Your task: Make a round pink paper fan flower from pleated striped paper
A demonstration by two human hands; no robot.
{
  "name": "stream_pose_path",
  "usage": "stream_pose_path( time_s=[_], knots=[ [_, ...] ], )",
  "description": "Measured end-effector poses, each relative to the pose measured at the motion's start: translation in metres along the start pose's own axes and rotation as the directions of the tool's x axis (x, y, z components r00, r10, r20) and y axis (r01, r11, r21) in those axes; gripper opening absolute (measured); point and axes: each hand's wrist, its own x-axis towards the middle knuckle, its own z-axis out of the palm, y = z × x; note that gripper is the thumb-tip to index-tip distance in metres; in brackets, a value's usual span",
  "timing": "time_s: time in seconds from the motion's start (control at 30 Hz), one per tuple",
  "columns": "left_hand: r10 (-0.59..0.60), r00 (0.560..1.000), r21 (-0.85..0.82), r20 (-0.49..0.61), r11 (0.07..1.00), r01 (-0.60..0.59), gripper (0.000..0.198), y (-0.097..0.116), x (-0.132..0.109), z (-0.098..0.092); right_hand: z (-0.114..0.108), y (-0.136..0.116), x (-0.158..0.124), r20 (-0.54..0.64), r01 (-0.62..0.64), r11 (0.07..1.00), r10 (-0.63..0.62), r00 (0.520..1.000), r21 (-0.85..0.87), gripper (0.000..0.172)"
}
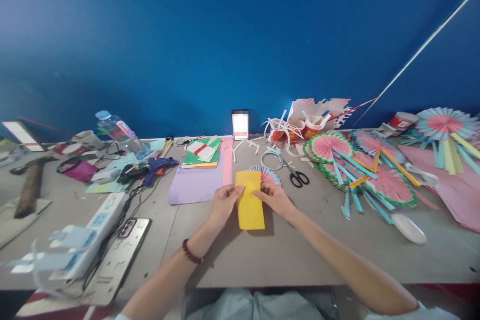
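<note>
A yellow paper rectangle hangs upright between my hands, above the middle of the grey table. My left hand pinches its left edge near the top. On the opposite edge, my right hand has thumb and fingers closed on the same paper. Partly hidden behind the paper is a pleated pink and blue fan, lying on the table. Black-handled scissors lie to the right of my right hand, beside a ring of white strip.
Purple paper with green sheets lies left of centre. Several pleated fans and a white oval object are at right. A power strip, phone, hammer and bottle occupy the left.
</note>
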Motion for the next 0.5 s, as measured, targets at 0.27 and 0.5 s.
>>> stream_pose_path(
  time_s=[0.27, 0.5],
  knots=[
    [0.046, 0.996, -0.033, 0.07, 0.998, -0.044, 0.037, 0.007, 0.002, -0.003, -0.002, -0.002, -0.005, 0.086, 0.064, 0.991, -0.054, 0.995, -0.121, 0.035],
    [0.098, 0.99, 0.158, 0.103, 0.981, -0.114, 0.035, 0.02, 0.007, -0.014, -0.002, 0.003, -0.012, 0.226, 0.132, 0.935, -0.058, 0.972, -0.33, 0.025]
  ],
)
